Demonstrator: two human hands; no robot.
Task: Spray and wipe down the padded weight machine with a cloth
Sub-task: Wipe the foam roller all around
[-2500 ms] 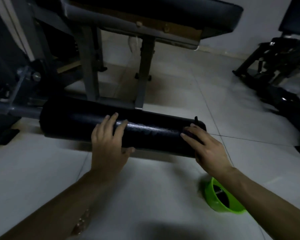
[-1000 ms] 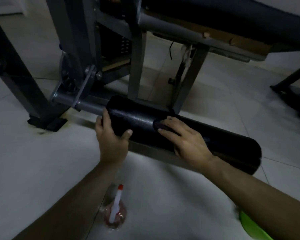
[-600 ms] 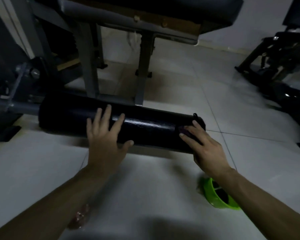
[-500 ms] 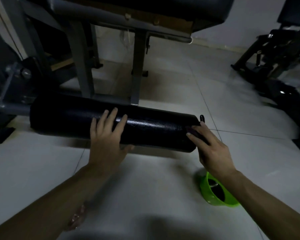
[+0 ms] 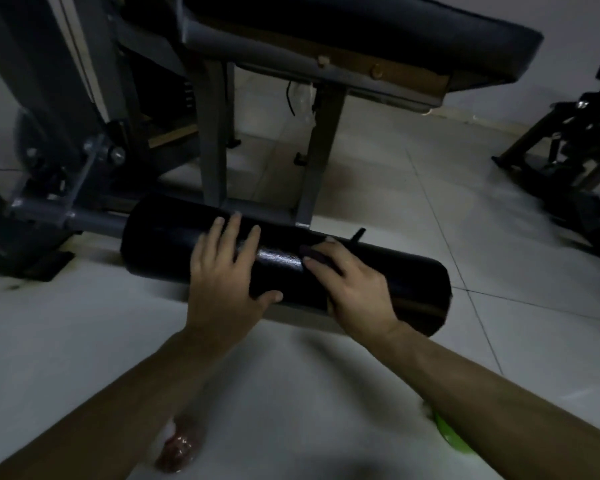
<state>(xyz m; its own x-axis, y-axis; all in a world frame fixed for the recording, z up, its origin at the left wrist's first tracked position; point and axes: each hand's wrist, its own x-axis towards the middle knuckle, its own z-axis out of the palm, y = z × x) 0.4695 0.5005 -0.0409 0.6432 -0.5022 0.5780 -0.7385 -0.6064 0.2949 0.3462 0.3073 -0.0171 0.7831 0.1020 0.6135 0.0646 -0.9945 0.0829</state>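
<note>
A black padded roller (image 5: 163, 237) of the weight machine lies low over the tiled floor, on a grey steel bar (image 5: 90, 220). My left hand (image 5: 222, 275) rests on the roller's middle with straight fingers over the top and the thumb on the near side. Just to its right, my right hand (image 5: 352, 289) presses a small dark cloth (image 5: 310, 252) flat against the pad. The spray bottle (image 5: 177, 448), holding reddish liquid, stands on the floor under my left forearm, partly hidden.
The machine's padded seat (image 5: 378, 29) and grey frame legs (image 5: 213, 133) rise behind the roller. A green bowl (image 5: 451, 441) peeks out under my right forearm. Another dark machine (image 5: 568, 161) stands at the right. Pale floor tiles (image 5: 378, 174) lie between.
My right hand has slid the cloth left along the roller, from its right end toward the middle, close to my left hand. The view has shifted too.
</note>
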